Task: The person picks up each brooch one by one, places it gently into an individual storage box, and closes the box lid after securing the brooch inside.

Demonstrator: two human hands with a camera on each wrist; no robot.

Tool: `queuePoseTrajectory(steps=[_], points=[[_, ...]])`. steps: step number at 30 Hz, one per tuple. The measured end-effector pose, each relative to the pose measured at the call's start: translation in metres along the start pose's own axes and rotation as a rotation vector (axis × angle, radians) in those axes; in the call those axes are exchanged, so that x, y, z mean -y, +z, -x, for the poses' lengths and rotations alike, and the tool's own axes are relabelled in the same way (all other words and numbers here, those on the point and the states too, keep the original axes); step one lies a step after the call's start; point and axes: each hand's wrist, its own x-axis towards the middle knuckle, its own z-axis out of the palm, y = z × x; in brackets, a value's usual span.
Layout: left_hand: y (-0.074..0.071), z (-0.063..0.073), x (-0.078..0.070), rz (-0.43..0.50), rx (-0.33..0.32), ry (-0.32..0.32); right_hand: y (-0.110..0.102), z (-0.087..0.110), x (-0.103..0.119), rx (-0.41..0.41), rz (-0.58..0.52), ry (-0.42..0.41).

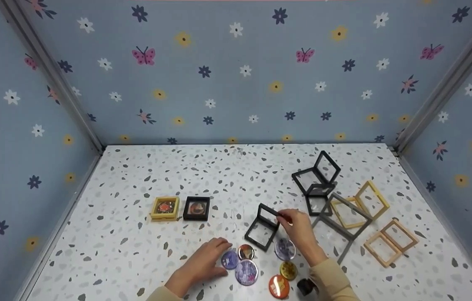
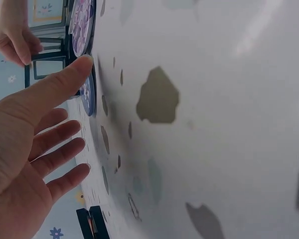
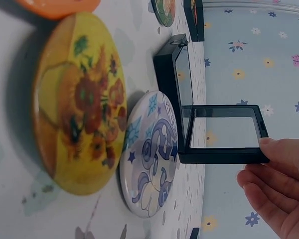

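My right hand [image 1: 298, 230] pinches the raised panel of a small black hinged display frame [image 3: 224, 156] between thumb and fingers. The frame's other panel rests on the table, with clear film inside both rims. My left hand [image 1: 202, 261] lies beside a blue round badge [image 1: 230, 260], its fingers loosely spread and holding nothing. Touching or near that badge are a small dark picture badge [image 1: 246, 252] and a lilac badge [image 1: 246, 272]. Close to my right hand lie a purple-and-white pony badge [image 3: 152, 159], a yellow sunflower badge [image 3: 82, 104] and an orange badge [image 1: 279, 286].
A yellow frame [image 1: 164, 217] and a black frame [image 1: 196, 217], both closed around badges, sit at left. At right are open frames: black [image 1: 303, 171], small black [image 1: 319, 214], large grey [image 1: 338, 228], yellow [image 1: 384, 205] and tan [image 1: 386, 261]. Patterned walls border the table.
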Motion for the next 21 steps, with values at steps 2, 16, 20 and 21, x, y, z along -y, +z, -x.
queuePoseTrajectory(steps=[2, 16, 20, 21], points=[[0.002, 0.0, 0.0, -0.011, -0.005, 0.011, 0.001, 0.0, 0.0, -0.007, 0.002, -0.008], [0.01, -0.003, -0.004, 0.007, -0.018, 0.006, 0.001, 0.0, -0.002, -0.009, -0.014, -0.011], [0.011, -0.003, -0.005, 0.007, -0.03, 0.005, 0.001, 0.0, -0.002, -0.009, -0.015, -0.001], [0.012, -0.003, -0.005, 0.008, -0.035, 0.006, 0.001, 0.0, -0.002, -0.009, -0.015, 0.001]])
